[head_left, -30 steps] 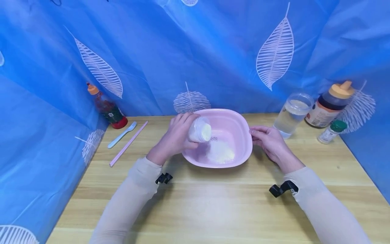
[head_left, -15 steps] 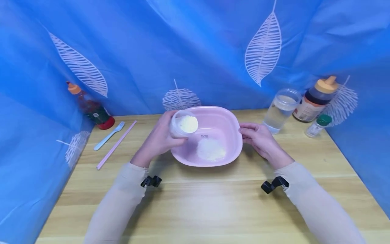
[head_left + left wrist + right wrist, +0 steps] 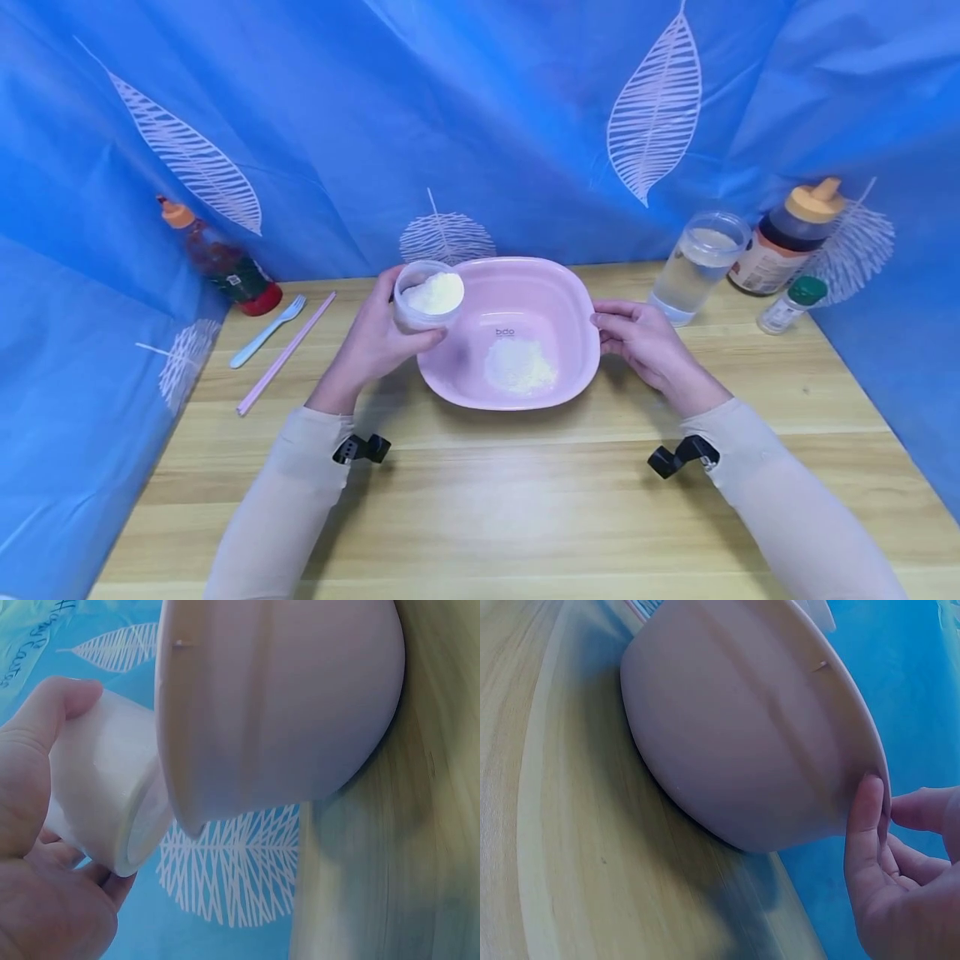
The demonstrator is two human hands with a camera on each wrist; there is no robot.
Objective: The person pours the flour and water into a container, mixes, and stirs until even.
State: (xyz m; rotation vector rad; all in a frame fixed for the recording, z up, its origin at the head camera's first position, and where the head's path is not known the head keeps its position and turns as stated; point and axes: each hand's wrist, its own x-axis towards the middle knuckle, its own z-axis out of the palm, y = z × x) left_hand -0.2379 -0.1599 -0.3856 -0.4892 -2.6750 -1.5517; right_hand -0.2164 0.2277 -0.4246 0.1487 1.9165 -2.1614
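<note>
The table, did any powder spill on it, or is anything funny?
Nothing looks wrong. White powder lies inside the basin, and I see none on the table. The cup is tilted, but the left hand holds it.

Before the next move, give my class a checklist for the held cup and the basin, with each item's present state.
1. Held cup gripped: ok, the left hand grips it.
2. Basin steadied: ok, the right hand pinches its rim.
3. Basin on the table: ok, it rests there.
4. Powder patch within the basin: ok, on its bottom.
5. Held cup empty: not ok, white powder is inside.
6. Right hand clear of the liquid-filled container: cannot tell, gap unclear.
</note>
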